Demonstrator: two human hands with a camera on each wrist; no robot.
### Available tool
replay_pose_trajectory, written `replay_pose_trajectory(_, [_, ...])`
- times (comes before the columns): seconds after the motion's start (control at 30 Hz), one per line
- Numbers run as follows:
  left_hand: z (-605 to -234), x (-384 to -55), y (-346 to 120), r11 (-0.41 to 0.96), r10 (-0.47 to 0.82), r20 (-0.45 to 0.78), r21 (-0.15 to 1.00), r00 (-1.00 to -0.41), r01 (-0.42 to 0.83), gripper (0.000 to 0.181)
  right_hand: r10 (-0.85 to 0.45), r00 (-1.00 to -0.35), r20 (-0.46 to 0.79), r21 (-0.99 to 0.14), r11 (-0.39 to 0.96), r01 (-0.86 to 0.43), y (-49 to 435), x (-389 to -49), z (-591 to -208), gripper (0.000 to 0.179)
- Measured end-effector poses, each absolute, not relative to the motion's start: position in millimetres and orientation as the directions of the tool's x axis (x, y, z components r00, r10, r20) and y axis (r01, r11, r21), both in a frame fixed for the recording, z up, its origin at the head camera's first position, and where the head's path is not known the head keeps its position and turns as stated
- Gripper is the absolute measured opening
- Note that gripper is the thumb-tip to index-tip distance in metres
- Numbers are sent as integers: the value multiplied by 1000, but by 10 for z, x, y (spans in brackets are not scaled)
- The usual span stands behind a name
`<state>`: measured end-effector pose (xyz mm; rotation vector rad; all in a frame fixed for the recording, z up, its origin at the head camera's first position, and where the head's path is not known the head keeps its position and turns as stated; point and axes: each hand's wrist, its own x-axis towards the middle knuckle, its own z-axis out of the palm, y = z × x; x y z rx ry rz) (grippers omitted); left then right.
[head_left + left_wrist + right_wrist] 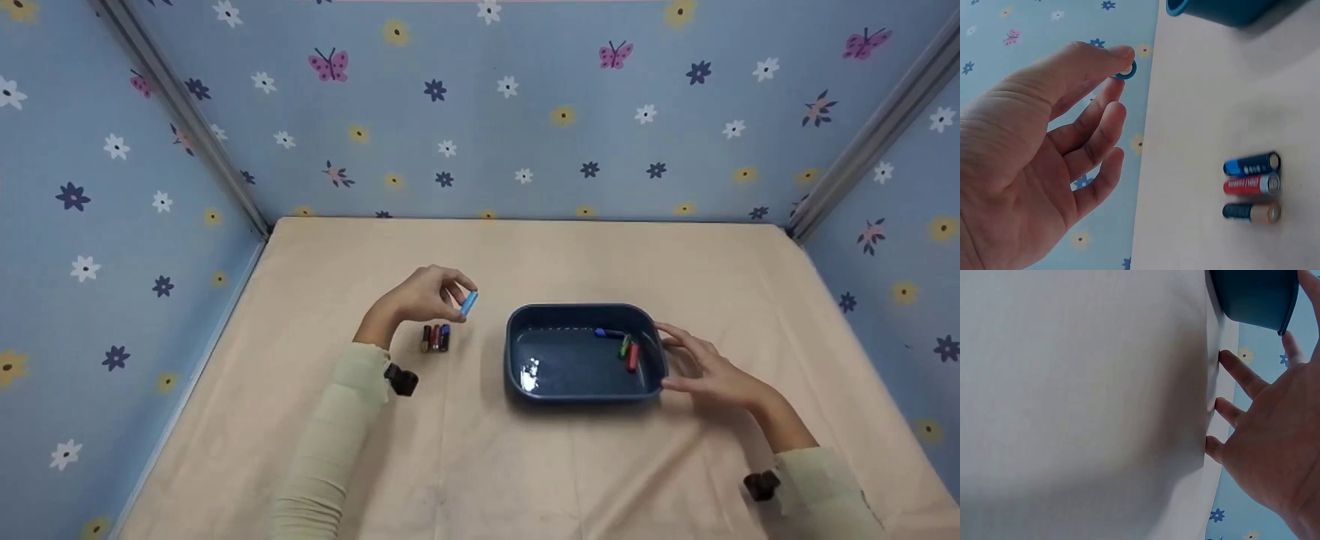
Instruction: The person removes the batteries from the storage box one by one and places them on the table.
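Observation:
My left hand (pixel 431 294) pinches a light blue battery (pixel 469 303) between thumb and fingertips, above the table and left of a dark blue plastic basin (pixel 582 399). In the left wrist view only the end of that battery (pixel 1126 71) shows. Below this hand three batteries lie side by side on the cloth: a black and brown one (pixel 1251 212), a red one (pixel 1251 184) and a blue and black one (pixel 1251 163). My right hand (pixel 712 375) touches the basin's right rim with extended fingers; its lower fingers reach the cloth.
Inside the basin, near its right end, lie a blue battery (pixel 610 333), a green battery (pixel 625 346) and a red battery (pixel 633 357). A beige cloth (pixel 510 480) covers the table. Blue patterned panels (pixel 495 112) stand at the back and both sides.

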<state>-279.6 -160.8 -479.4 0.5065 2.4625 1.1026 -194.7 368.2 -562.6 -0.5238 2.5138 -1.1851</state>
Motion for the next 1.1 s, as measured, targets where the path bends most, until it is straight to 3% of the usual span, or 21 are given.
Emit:
replay_pose_trajectory(0.67, [-4818,-2717,-2228,665,367,-176,736,-914,125,51,-425,-889,-167,-779,610,-145,3678,-1949,-5609,92])
replay_pose_trajectory(1.1, [-5169,-2606,-2345,634,307,-190,772,-933,52,54,-429,-889,-161,-788,598,-146,3670,-1946,-5617,92])
